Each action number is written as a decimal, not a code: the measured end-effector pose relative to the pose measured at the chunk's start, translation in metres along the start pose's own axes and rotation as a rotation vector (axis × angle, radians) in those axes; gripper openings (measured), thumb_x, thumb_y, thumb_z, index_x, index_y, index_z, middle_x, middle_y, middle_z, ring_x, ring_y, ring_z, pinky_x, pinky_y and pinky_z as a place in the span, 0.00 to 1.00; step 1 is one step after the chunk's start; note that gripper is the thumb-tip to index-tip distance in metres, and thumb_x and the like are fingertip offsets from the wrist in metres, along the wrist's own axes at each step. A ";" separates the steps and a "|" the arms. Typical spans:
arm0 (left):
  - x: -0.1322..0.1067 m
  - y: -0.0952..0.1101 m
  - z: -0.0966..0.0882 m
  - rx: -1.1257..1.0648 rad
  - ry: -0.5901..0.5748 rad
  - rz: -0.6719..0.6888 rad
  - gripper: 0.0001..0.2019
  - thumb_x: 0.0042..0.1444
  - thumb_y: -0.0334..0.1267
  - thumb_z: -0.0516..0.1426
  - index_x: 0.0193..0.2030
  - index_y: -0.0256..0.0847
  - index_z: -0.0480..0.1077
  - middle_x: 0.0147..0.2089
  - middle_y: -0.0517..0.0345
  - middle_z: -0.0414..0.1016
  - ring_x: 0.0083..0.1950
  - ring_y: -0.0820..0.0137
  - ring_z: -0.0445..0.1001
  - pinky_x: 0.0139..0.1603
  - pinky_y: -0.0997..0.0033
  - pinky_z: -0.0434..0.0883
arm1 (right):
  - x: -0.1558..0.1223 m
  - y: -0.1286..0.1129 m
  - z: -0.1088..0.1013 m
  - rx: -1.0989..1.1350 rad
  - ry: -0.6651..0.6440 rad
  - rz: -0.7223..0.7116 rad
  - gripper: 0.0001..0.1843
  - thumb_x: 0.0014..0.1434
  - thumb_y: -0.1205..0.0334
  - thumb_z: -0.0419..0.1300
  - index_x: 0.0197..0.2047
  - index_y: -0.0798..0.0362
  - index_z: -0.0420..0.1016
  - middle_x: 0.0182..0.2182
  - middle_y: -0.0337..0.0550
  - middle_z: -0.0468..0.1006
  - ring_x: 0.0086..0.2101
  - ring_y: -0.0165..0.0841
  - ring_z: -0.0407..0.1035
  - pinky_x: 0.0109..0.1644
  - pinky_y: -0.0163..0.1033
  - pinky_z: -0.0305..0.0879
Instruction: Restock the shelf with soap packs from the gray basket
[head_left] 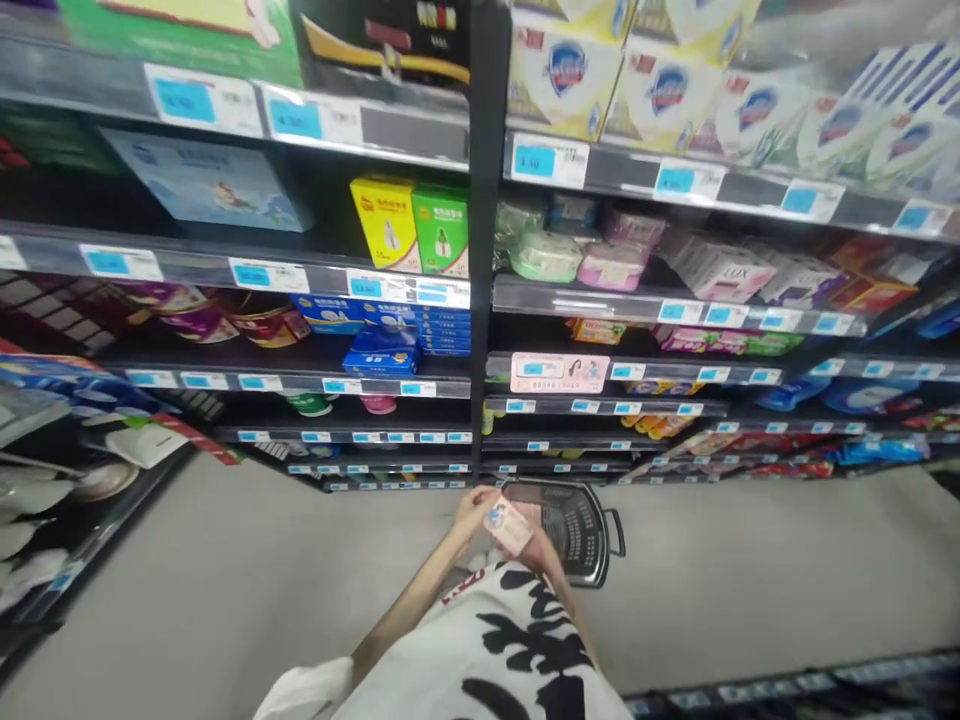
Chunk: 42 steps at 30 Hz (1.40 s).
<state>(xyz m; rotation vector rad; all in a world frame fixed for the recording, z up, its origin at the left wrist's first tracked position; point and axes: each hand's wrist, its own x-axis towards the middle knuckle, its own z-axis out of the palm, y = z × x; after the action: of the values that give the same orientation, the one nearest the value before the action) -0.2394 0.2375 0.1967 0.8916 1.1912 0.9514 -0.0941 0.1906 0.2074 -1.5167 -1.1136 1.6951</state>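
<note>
A small pale pink package (510,526) with a blue printed figure is held in front of my body, low in the head view. My left hand (474,507) is closed, its fingers pinching the package's upper left edge. At the lower right edge, my right hand (538,550) grips it, with most of its fingers hidden behind. Beyond and to the right of my hands, a dark shopping basket (602,535) sits on the floor; something pink shows in its left part, too small to name.
Tall shelves face me, with boxed soap (562,80), round soap cases (546,257), yellow and green boxes (386,222), and blue boxes (381,355). A pink sign (559,373) hangs on a shelf edge. Another rack (97,540) stands left; a shelf edge (802,682) crosses the lower right.
</note>
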 end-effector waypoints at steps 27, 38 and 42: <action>-0.008 0.001 -0.033 0.403 -0.028 0.230 0.24 0.69 0.59 0.48 0.28 0.43 0.57 0.26 0.63 0.60 0.30 0.72 0.59 0.34 0.72 0.57 | -0.044 -0.010 0.024 -0.036 0.846 -0.048 0.23 0.64 0.35 0.51 0.36 0.46 0.68 0.25 0.44 0.81 0.23 0.40 0.75 0.30 0.43 0.73; -0.006 -0.006 -0.037 0.364 0.005 0.208 0.28 0.66 0.66 0.49 0.28 0.42 0.61 0.26 0.62 0.62 0.29 0.72 0.62 0.31 0.74 0.61 | -0.037 0.002 0.033 -0.003 0.987 -0.116 0.27 0.64 0.32 0.49 0.39 0.49 0.65 0.28 0.45 0.82 0.27 0.39 0.76 0.29 0.40 0.70; -0.006 -0.008 -0.038 0.330 0.000 0.171 0.29 0.65 0.67 0.49 0.29 0.42 0.62 0.26 0.62 0.63 0.29 0.72 0.63 0.29 0.74 0.62 | -0.034 0.005 0.033 0.023 0.979 -0.117 0.27 0.64 0.31 0.50 0.39 0.49 0.65 0.28 0.45 0.82 0.26 0.39 0.76 0.28 0.40 0.71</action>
<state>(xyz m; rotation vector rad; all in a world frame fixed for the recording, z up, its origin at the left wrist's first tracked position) -0.2765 0.2319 0.1854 1.2724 1.3098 0.9038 -0.1203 0.1522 0.2192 -1.8755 -0.6125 0.6806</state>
